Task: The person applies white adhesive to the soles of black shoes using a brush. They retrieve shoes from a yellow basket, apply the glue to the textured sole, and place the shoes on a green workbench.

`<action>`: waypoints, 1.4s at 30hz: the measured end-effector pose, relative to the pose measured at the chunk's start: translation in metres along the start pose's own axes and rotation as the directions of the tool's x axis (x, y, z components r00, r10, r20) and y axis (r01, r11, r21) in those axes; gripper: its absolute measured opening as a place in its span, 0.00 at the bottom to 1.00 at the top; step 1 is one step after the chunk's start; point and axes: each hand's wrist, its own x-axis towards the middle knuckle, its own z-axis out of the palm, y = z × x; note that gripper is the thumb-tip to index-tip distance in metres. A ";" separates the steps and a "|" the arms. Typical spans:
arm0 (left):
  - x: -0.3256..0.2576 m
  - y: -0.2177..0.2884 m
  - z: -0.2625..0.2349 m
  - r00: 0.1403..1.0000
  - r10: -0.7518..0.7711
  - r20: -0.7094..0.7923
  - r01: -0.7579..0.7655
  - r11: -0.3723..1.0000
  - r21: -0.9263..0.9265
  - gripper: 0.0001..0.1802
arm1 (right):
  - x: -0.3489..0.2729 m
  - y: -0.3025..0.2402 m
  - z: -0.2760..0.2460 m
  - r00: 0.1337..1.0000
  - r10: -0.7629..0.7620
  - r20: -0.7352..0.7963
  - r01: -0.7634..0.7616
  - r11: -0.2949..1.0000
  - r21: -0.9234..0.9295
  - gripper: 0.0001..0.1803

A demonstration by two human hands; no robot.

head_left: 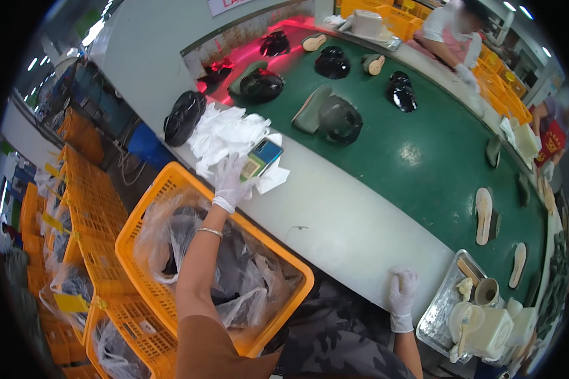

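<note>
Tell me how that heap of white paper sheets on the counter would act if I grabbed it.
The white paper sheets lie crumpled and loose, so they are probably floppy and light, and a grab would likely lift only some. The left hand rests at the heap's edge by a small box, which might shift if the pile moves.

From my remote seat: thin white fabric-looking gloves [229, 180], a glossy phone [263, 158], crumpled white paper [224, 132], an orange plastic-lattice crate [164, 189].
</note>
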 end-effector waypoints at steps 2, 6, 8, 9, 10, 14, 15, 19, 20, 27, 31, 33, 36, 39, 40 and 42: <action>-0.020 -0.008 -0.018 0.996 -0.023 -0.082 -0.003 0.952 -0.306 0.33 | -0.003 0.003 0.002 0.999 0.027 0.033 -0.027 1.000 0.009 0.12; -0.113 -0.028 -0.080 0.945 -0.317 0.080 0.303 0.761 -0.574 0.21 | -0.009 0.008 0.003 0.996 0.026 0.091 -0.027 1.000 0.010 0.12; -0.171 -0.039 -0.108 0.900 -0.398 0.176 0.433 0.785 -0.442 0.19 | -0.009 0.008 0.004 0.992 0.010 0.124 -0.012 1.000 0.015 0.11; -0.200 -0.041 -0.116 0.864 -0.448 0.229 0.503 0.787 -0.357 0.18 | -0.009 0.008 0.004 0.992 0.000 0.127 -0.001 1.000 0.011 0.11; -0.225 -0.042 -0.117 0.755 -0.534 0.380 0.615 0.778 -0.130 0.19 | -0.008 0.008 0.004 0.991 -0.002 0.134 0.000 1.000 0.012 0.11; -0.292 -0.019 -0.081 0.555 -0.640 0.532 0.717 0.692 0.084 0.23 | -0.007 0.006 0.002 0.990 -0.033 0.136 0.033 0.999 0.004 0.10; -0.300 -0.004 -0.065 0.531 -0.648 0.546 0.806 0.585 -0.091 0.24 | -0.007 0.005 0.001 0.992 -0.042 0.115 0.042 0.999 0.000 0.10; -0.304 0.054 -0.009 0.773 -0.234 0.589 0.545 0.720 -0.429 0.26 | -0.007 0.004 0.000 0.991 -0.077 0.110 0.083 0.995 -0.050 0.09; -0.302 0.057 0.000 0.745 -0.178 0.642 0.527 0.748 -0.404 0.26 | -0.008 0.004 0.000 0.990 -0.081 0.113 0.088 0.995 -0.055 0.09; -0.285 -0.047 0.018 0.760 -0.608 0.229 0.624 0.781 0.000 0.06 | -0.009 0.005 0.002 0.991 -0.076 0.108 0.083 0.995 -0.056 0.10; -0.292 -0.107 -0.018 0.679 -0.705 -0.206 0.709 0.557 0.432 0.26 | -0.010 0.006 0.003 0.994 -0.060 0.097 0.064 0.997 -0.043 0.10; -0.296 -0.121 -0.032 0.544 -0.814 -0.203 0.790 0.415 0.451 0.36 | -0.010 0.007 0.004 0.995 -0.053 0.089 0.057 0.997 -0.044 0.10; -0.297 -0.131 -0.030 0.498 -0.865 0.057 0.799 0.483 0.357 0.41 | -0.009 0.006 0.004 0.994 -0.030 0.108 0.035 0.998 -0.046 0.11; -0.295 -0.131 -0.003 0.551 -0.804 0.221 0.724 0.593 0.353 0.53 | -0.008 0.005 0.004 0.993 0.017 0.116 -0.011 0.999 -0.050 0.11; -0.293 -0.132 0.005 0.582 -0.788 0.202 0.690 0.610 0.391 0.55 | -0.007 0.004 0.004 0.994 -0.007 0.112 0.013 0.999 -0.052 0.11; -0.287 -0.136 0.021 0.551 -0.818 0.167 0.730 0.569 0.379 0.54 | -0.007 0.003 0.003 0.996 -0.024 0.092 0.029 0.998 -0.059 0.12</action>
